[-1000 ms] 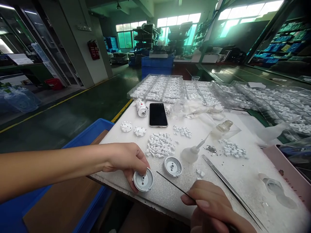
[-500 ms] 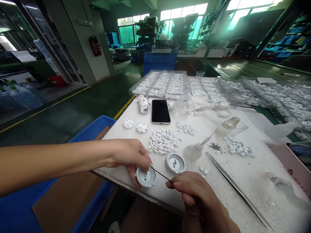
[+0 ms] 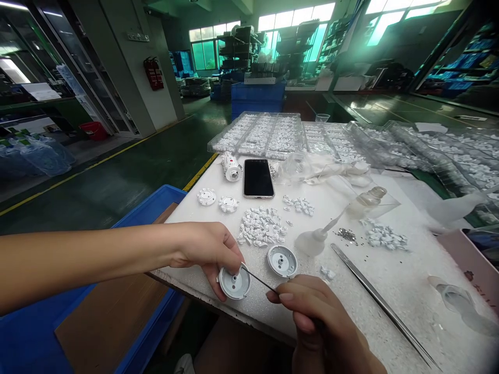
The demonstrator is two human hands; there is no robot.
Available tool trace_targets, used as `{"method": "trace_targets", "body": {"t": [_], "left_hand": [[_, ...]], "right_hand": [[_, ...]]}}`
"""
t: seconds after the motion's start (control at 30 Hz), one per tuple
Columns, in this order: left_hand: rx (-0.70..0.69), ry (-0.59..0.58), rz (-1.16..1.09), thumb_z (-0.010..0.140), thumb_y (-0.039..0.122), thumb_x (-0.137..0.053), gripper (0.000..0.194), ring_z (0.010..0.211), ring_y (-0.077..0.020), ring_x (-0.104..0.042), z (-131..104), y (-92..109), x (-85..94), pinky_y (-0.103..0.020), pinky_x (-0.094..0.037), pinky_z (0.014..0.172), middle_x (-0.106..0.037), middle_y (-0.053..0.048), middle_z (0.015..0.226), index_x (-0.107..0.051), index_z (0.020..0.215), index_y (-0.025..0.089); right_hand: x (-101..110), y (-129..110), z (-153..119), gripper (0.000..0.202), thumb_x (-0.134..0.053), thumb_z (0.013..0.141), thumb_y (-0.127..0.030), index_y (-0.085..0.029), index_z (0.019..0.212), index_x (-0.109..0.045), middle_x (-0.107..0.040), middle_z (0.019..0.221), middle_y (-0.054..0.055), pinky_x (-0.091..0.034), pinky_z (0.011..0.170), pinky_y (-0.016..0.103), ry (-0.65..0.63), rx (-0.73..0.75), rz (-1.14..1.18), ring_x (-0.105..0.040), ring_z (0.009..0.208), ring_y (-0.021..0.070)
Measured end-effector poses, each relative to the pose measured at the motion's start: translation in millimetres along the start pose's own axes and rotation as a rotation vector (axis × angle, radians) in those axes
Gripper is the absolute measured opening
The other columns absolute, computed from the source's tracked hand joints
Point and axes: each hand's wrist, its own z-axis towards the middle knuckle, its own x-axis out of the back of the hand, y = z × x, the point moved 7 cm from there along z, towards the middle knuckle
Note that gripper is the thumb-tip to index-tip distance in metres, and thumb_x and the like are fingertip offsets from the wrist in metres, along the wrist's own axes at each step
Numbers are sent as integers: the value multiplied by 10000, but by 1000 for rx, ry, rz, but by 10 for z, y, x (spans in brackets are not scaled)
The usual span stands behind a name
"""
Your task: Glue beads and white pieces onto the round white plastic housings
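My left hand [image 3: 218, 249] is closed on a round white plastic cap [image 3: 234, 286] at the table's front edge, thumb on its inner face. Pinched in my right hand [image 3: 312, 306] is a thin dark rod-like tool [image 3: 260, 279], its kind unclear. Its tip meets the cap's upper rim beside my left thumb; its rear end is hidden in my palm. A second round white cap [image 3: 282, 261] lies just to the right, hollow side up. Behind it spreads a pile of small white plastic parts [image 3: 262, 227].
Tweezers [image 3: 384, 304] lie at the right, near a squeeze bottle [image 3: 312, 242] and tiny metal pieces [image 3: 346, 235]. Farther back are a phone [image 3: 258, 178], a white cylinder [image 3: 231, 167] and clear trays [image 3: 257, 136] of white parts. A blue bin [image 3: 156, 195] stands left of the table.
Both hands, the cap and the tool hold almost the same position. The whole view has shifted very slightly.
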Motion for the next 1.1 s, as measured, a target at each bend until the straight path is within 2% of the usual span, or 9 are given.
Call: {"method": "trace_targets", "body": {"t": [0.2, 0.43, 0.53, 0.7, 0.8, 0.87, 1.03, 1.1], "left_hand": [[5, 17, 1, 592, 75, -645, 162, 598, -205, -726, -4, 1, 4, -290, -627, 537, -738, -41, 617, -714, 735, 106], [-11, 4, 9, 594, 81, -645, 164, 589, -194, -722, -21, 1, 2, -283, -631, 537, -736, -30, 613, -718, 739, 107], [-14, 3, 15, 596, 82, -642, 163, 592, -194, -723, -25, -2, 4, -284, -631, 543, -736, -29, 615, -717, 739, 110], [-7, 6, 23, 603, 75, -630, 156, 596, -192, -722, -24, 4, -5, -283, -628, 545, -732, -24, 610, -712, 728, 119], [-8, 5, 21, 605, 75, -627, 153, 589, -193, -720, -24, 3, -7, -283, -626, 541, -729, -19, 603, -709, 725, 123], [-8, 3, 23, 612, 77, -632, 155, 598, -196, -723, -26, -1, -4, -288, -627, 551, -734, -24, 616, -712, 736, 122], [2, 6, 35, 627, 80, -640, 153, 605, -204, -728, -28, -8, 4, -305, -630, 573, -743, -39, 638, -715, 755, 118], [6, 9, 36, 628, 75, -638, 156, 611, -203, -728, -25, -6, -3, -300, -630, 567, -745, -43, 637, -716, 756, 114]], "right_hand": [[42, -13, -7, 117, -529, 961, -92, -127, 981, -639, -657, 781, 35, -552, 596, 300, 83, 3, -7, -656, 744, 151], [38, -2, 24, 146, -526, 929, -38, -110, 980, -642, -652, 785, 38, -545, 593, 290, 56, -4, 32, -648, 743, 145], [17, 1, 4, 122, -538, 938, -61, -117, 966, -643, -649, 767, 37, -543, 591, 290, 43, 6, 14, -654, 729, 150], [-12, 57, -81, 130, -521, 988, -151, -139, 945, -643, -636, 749, 42, -514, 587, 278, 113, -44, -7, -627, 701, 141], [-47, 55, -94, 132, -526, 988, -151, -134, 934, -645, -638, 746, 43, -507, 593, 268, 92, -44, -20, -615, 701, 132], [-19, 27, -77, 144, -514, 992, -150, -133, 921, -637, -636, 737, 40, -506, 587, 269, 107, -21, -23, -614, 702, 131], [31, -7, -17, 112, -516, 994, -144, -127, 958, -620, -653, 749, 39, -527, 611, 297, 26, -11, -41, -636, 749, 151], [85, -20, -23, 109, -509, 1005, -156, -123, 970, -608, -650, 746, 36, -519, 609, 293, 38, 9, -25, -632, 732, 141]]}}
